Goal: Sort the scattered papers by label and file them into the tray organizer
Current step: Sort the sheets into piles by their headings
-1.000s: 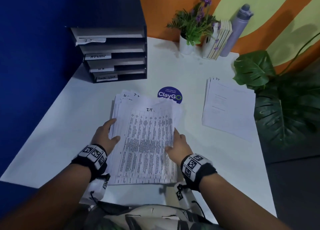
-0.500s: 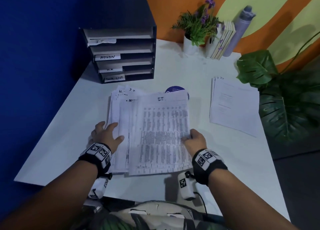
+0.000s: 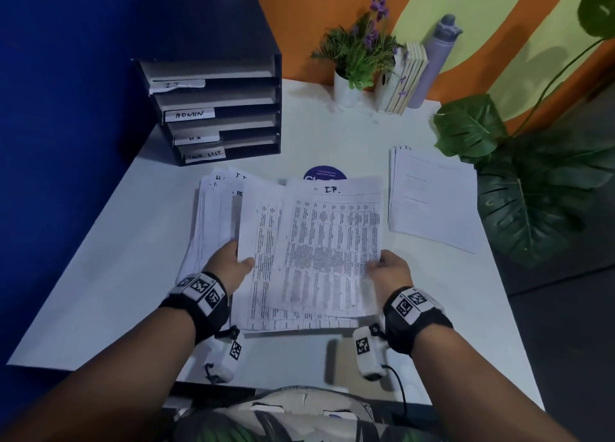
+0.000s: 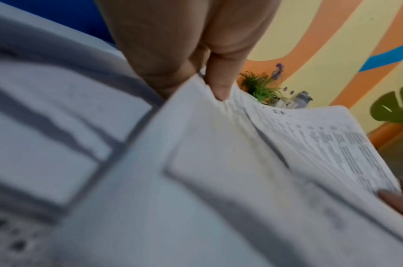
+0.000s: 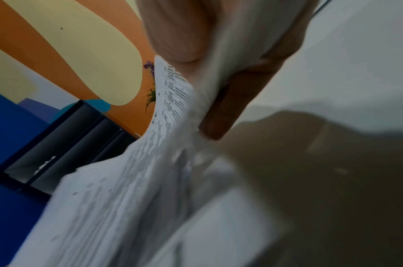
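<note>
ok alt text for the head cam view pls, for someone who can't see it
Seen from above, a person's left hand and right hand lift printed sheets marked IT off a messy paper pile on a white table. A labelled tray organizer stands at back left, and a second paper stack lies to the right beside leafy plants.

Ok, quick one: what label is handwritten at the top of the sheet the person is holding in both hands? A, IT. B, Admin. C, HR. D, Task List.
A: "IT" is written at the top of the held sheet, pinched by the left hand and the right hand.
</note>
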A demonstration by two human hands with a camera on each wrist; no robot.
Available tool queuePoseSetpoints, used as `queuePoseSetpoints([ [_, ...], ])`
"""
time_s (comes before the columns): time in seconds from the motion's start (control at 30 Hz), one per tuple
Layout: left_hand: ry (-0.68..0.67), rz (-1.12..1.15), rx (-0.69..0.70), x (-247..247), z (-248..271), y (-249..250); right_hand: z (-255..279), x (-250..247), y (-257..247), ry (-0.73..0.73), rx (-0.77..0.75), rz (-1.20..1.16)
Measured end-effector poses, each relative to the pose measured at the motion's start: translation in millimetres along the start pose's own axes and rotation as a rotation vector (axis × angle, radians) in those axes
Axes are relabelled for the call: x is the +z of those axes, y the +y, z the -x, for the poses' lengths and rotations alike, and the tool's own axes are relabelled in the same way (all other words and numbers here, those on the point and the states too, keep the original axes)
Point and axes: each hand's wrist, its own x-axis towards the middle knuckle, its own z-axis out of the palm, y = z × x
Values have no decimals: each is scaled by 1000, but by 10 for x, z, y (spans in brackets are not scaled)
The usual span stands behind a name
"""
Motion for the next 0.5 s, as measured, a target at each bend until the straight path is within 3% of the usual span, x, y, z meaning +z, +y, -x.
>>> queuePoseSetpoints([
  [0.33, 129, 112, -22, 4, 3, 31, -122, -155, 27, 8, -10, 2],
  [0.5, 90, 107, 8, 82, 27, 201, 17, -71, -142, -118, -77, -25],
])
